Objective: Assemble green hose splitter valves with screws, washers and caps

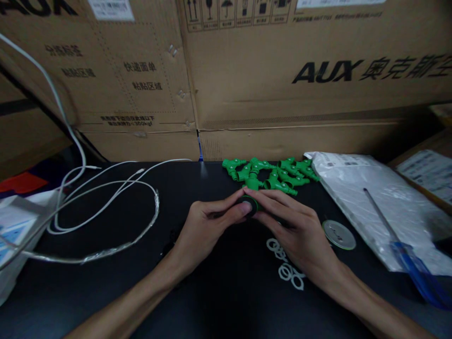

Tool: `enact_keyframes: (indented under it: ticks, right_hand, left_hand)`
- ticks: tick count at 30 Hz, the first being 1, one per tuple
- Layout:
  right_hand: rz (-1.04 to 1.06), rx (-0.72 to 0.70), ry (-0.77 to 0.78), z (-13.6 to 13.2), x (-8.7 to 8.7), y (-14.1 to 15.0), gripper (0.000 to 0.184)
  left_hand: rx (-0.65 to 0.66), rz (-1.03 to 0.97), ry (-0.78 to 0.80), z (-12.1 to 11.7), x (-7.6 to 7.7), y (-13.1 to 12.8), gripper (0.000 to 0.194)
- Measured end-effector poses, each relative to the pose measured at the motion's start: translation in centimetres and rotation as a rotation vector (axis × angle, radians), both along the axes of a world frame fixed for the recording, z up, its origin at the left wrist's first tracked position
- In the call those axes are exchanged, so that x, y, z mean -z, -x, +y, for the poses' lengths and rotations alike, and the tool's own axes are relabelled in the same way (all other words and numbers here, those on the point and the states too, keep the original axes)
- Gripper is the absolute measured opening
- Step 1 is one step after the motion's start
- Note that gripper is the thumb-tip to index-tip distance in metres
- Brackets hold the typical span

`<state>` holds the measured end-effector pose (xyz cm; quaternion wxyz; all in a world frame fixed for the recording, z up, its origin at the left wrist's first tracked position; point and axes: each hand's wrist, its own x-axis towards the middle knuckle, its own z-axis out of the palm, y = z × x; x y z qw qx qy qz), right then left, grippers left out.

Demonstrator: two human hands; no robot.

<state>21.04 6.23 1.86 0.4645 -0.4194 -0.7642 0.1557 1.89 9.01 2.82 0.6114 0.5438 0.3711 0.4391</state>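
Both hands meet in the middle over the black table. Between their fingertips is a green plastic hose fitting (252, 183), its round dark end turned toward me. My left hand (208, 223) is closed on its left side, the thumb laid over the dark opening. From the right, my right hand (298, 226) grips the same fitting with thumb and fingers. Inside the opening, detail is too dark to tell. Just behind lies a pile of similar green branched fittings (282, 175). Several white ring washers (285, 271) are scattered beneath my right hand, partly covered by it.
White cables (106, 188) loop across the left side. A white plastic mailer bag (353, 202) lies at right, with a blue-handled screwdriver (409, 263) on it. A round metal disc (339, 234) sits beside the bag. Large cardboard boxes (247, 94) stand along the back.
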Motion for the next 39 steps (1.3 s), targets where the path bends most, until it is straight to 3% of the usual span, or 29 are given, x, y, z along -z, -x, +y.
enact_keyframes:
  ticks: [16,24,28,33,36,39]
  right_hand:
    - [-0.067,0.051,0.012,0.0,0.4,-0.1,0.042]
    - [0.166,0.024,0.142,0.2,-0.1,0.1,0.044]
    - [0.407,0.002,0.321,0.3,-0.5,0.3,0.04]
    - [0.566,-0.078,0.566,0.2,-1.4,0.6,0.035]
    - [0.636,-0.158,0.63,0.0,-1.7,0.9,0.032]
    - [0.661,-0.204,0.635,-0.4,-1.6,1.2,0.027]
  left_hand:
    - [0.031,-0.053,0.074,-0.1,0.1,-0.2,0.028]
    - [0.036,-0.033,0.027,0.2,-0.5,0.0,0.038]
    - [0.062,0.105,-0.13,0.4,-0.3,0.2,0.048]
    - [-0.005,0.393,-0.5,0.8,-0.1,0.7,0.044]
    - [-0.069,0.479,-0.657,0.8,-0.2,0.9,0.038]
    - [-0.093,0.502,-0.704,0.8,-0.1,0.9,0.035]
